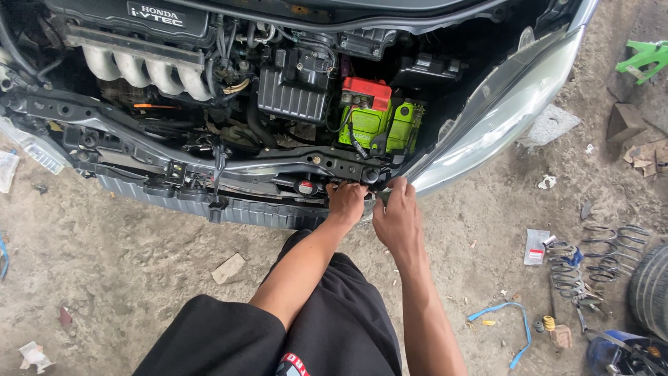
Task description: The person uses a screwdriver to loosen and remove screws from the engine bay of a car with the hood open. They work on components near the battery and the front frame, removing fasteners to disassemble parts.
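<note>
Both hands pinch at the front crossmember (pixel 278 170): left hand (pixel 346 202) fingers curled onto its lower edge, right hand (pixel 398 217) fingers closed around a small part I cannot make out. Just above them sits the green battery (pixel 379 122); a slip could likely scrape knuckles on metal

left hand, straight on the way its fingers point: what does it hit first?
The left hand points up the picture, into the engine bay. Its fingers already look to be touching the grey metal front crossmember, so that comes first. Behind it sits the green battery with the red top; depth between them is unclear.
</note>
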